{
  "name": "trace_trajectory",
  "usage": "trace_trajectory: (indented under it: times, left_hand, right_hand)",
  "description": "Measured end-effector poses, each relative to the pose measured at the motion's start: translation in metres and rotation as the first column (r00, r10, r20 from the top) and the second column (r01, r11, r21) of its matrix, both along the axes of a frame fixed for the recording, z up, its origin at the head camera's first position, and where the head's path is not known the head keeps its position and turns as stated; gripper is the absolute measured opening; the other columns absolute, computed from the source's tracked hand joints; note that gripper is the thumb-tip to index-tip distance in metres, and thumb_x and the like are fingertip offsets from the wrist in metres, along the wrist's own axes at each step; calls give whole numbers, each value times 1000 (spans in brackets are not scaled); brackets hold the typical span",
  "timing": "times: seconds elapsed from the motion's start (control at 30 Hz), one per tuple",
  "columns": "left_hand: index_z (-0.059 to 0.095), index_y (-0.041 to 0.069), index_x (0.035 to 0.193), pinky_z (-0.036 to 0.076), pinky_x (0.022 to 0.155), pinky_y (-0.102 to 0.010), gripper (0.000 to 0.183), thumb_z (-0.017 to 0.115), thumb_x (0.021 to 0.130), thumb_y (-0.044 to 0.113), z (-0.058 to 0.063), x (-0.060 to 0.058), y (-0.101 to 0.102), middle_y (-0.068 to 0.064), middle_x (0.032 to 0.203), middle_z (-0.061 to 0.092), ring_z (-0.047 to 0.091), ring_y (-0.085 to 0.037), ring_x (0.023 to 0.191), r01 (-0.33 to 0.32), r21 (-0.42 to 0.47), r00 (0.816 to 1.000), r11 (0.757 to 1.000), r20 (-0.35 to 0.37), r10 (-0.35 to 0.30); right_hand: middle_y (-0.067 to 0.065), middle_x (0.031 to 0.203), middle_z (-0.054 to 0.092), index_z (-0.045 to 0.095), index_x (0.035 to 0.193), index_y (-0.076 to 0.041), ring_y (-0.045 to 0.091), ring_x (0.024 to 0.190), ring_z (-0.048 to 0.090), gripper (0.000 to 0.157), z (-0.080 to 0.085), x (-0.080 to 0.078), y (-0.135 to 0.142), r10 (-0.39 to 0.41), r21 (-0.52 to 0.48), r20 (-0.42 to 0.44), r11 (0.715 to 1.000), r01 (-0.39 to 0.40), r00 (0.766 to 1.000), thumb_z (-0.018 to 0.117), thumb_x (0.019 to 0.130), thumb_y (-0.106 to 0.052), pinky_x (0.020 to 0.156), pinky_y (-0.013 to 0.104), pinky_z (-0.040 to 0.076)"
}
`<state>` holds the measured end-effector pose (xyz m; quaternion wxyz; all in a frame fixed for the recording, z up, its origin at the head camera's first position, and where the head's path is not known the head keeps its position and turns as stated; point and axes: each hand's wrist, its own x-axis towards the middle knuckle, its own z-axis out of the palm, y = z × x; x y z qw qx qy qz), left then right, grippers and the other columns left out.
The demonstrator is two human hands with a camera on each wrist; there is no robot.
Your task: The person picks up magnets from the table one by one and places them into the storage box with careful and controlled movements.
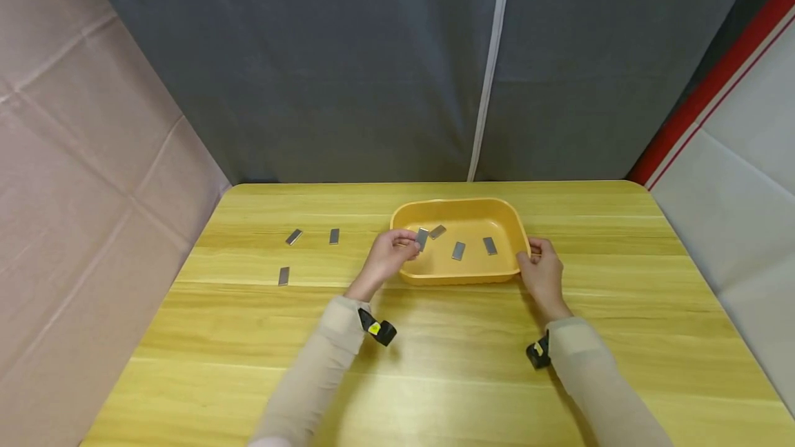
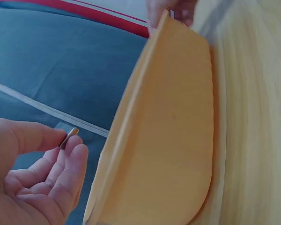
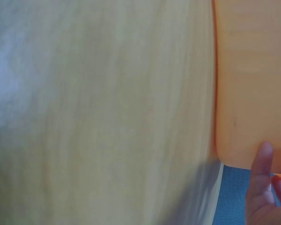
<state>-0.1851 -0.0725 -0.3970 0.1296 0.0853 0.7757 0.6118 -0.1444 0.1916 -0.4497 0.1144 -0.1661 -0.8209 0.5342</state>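
Between thumb and fingertips my left hand (image 1: 389, 254) pinches a small flat grey rectangular piece (image 1: 421, 239), held over the left part of a yellow plastic basin (image 1: 456, 276). The left wrist view shows the same piece (image 2: 69, 138) edge-on, apart from the basin wall (image 2: 173, 117). At the basin's right end, my right hand (image 1: 543, 272) grips the rim; a finger (image 3: 262, 161) lies against the outer wall in the right wrist view. Inside the basin lie three similar grey pieces, one near the left (image 1: 437, 232), one mid-floor (image 1: 458, 250) and one further right (image 1: 490, 245).
Left of the basin, three more grey pieces lie apart on the wooden table (image 1: 447, 378): a tilted piece (image 1: 294, 236), an upright-lying piece (image 1: 335, 236) and a nearer piece (image 1: 283, 276). A dark grey curtain (image 1: 348, 74) hangs behind the table's far edge.
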Motion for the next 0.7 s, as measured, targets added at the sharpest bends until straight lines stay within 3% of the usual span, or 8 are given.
trace_trajectory:
  times: [0.07,0.2,0.47,0.57,0.7]
  left_hand:
    - [55,-8,106,47,78,-44,24,54,84,3,-3,-5,1,-19,93,58,58,-38,87,6,-45,1000,999,-22,-7]
    - [56,-7,103,48,75,-43,22,54,83,3,-3,-9,1,-18,92,59,60,-33,83,10,-115,999,993,-36,-14]
    - [59,-4,97,50,60,-26,17,58,82,4,-5,-15,6,-13,87,60,60,-20,71,42,-234,997,971,-60,-58]
    - [60,-1,94,48,57,-24,17,59,83,11,-5,-17,7,-10,84,61,60,-18,68,39,-295,995,955,-78,-65]
    - [63,3,89,45,54,-22,17,61,82,18,-6,-21,9,-5,78,61,56,-15,64,42,-400,992,915,-89,-84]
  right_hand:
    - [19,104,52,45,118,4,11,71,52,34,0,0,0,-1,-1,-2,1000,1,1000,46,86,-6,49,25,50]
    - [19,104,52,45,118,4,12,71,52,34,1,1,0,-1,-4,-7,1000,1,1000,46,86,-5,51,26,51]
    - [18,103,52,45,118,3,12,71,52,34,1,1,0,-11,-6,-3,1000,11,1000,46,85,-5,51,25,50]
    - [19,104,52,45,118,4,12,72,52,34,1,1,0,-7,-4,-6,1000,7,1000,46,85,-5,51,26,51]
    - [19,104,52,44,119,4,13,72,52,35,1,0,-1,3,-1,-3,1000,-3,1000,46,85,-5,52,27,51]
